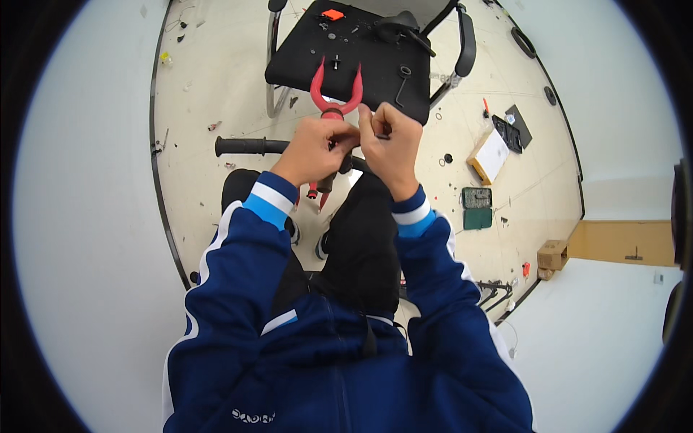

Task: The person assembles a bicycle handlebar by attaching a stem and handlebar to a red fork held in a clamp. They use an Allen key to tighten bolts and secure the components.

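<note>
My left hand (315,148) is closed around the joint of a pair of red-handled pliers (336,90), whose two handles stick up and away from me. My right hand (393,144) pinches a small dark part right beside the pliers' head; the part is mostly hidden by my fingers. Both hands meet over a black handlebar (249,146) with a rubber grip that runs off to the left. Just beyond the hands stands a black office chair (375,65), its seat strewn with small parts.
On the chair seat lie an orange block (333,14), a black hex key (403,83) and several screws. On the floor to the right sit a white box (491,155), a black tool case (512,130), a green bit case (477,207) and a small cardboard box (552,255).
</note>
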A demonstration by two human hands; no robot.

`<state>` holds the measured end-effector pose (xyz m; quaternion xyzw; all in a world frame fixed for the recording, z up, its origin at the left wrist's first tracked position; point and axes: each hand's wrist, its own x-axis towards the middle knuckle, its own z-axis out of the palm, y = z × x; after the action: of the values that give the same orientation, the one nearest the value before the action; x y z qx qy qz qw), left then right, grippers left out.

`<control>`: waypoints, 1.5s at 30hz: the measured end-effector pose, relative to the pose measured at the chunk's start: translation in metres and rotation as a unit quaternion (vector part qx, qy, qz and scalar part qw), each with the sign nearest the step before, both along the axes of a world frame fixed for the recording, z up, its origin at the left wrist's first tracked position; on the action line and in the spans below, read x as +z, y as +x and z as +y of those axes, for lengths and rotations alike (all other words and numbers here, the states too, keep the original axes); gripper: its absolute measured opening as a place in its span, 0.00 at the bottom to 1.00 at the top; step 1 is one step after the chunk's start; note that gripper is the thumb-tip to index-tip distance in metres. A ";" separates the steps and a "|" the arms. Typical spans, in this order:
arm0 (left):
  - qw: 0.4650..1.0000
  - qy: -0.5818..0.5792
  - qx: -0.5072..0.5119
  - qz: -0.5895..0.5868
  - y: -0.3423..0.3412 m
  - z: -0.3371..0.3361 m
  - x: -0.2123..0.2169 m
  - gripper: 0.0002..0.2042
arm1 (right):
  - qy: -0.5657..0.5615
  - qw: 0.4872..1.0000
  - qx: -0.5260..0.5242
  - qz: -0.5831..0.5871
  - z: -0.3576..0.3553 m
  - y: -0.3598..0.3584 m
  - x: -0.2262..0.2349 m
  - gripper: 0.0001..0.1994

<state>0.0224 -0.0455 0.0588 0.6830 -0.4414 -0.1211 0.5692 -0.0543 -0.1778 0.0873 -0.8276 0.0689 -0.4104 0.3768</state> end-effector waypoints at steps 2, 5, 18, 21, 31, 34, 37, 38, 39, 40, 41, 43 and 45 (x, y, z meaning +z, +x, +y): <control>1.000 -0.012 -0.009 -0.013 -0.001 0.001 0.000 0.08 | -0.005 1.000 -0.014 0.005 0.003 0.000 0.003 0.21; 1.000 -0.016 -0.013 0.004 -0.006 0.002 0.007 0.07 | 0.017 0.999 -0.014 0.041 0.002 0.004 0.008 0.19; 1.000 0.000 0.024 0.017 -0.004 -0.003 0.003 0.07 | 0.176 0.952 0.188 0.165 -0.034 -0.022 0.014 0.06; 0.999 -0.023 0.034 0.026 -0.006 -0.004 0.002 0.07 | 0.189 0.960 0.147 0.142 -0.025 -0.023 0.009 0.05; 0.997 -0.022 0.078 0.017 -0.012 -0.006 0.001 0.07 | 0.171 0.949 0.221 0.148 -0.035 -0.023 0.032 0.24; 0.997 -0.019 0.072 0.017 -0.012 -0.007 0.003 0.06 | -0.047 0.945 0.277 0.166 -0.049 -0.016 0.057 0.17; 0.998 -0.006 0.065 0.011 -0.008 -0.005 0.004 0.06 | -0.244 0.896 0.296 0.222 -0.061 -0.009 0.084 0.15; 0.998 -0.002 0.060 0.009 -0.009 -0.006 0.005 0.06 | -0.288 0.884 0.300 0.216 -0.065 -0.006 0.088 0.15; 0.998 0.008 0.058 0.012 -0.009 -0.007 0.006 0.06 | -0.331 0.869 0.302 0.209 -0.070 -0.002 0.091 0.15; 0.998 0.017 0.056 0.015 -0.008 -0.006 0.008 0.06 | -0.374 0.853 0.304 0.202 -0.074 0.001 0.094 0.15; 0.998 0.027 0.054 0.016 -0.007 -0.004 0.008 0.06 | -0.413 0.837 0.300 0.197 -0.072 0.004 0.096 0.16; 0.998 0.020 0.058 0.031 -0.007 -0.005 0.006 0.06 | -0.451 0.818 0.319 0.159 -0.075 0.014 0.094 0.16; 0.997 0.015 0.061 0.038 -0.007 -0.005 0.003 0.06 | -0.470 0.806 0.328 0.145 -0.072 0.018 0.096 0.14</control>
<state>0.0150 -0.0501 0.0618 0.7123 -0.3750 -0.1186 0.5813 -0.0363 -0.2501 0.1836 -0.9268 -0.3539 -0.1195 0.0393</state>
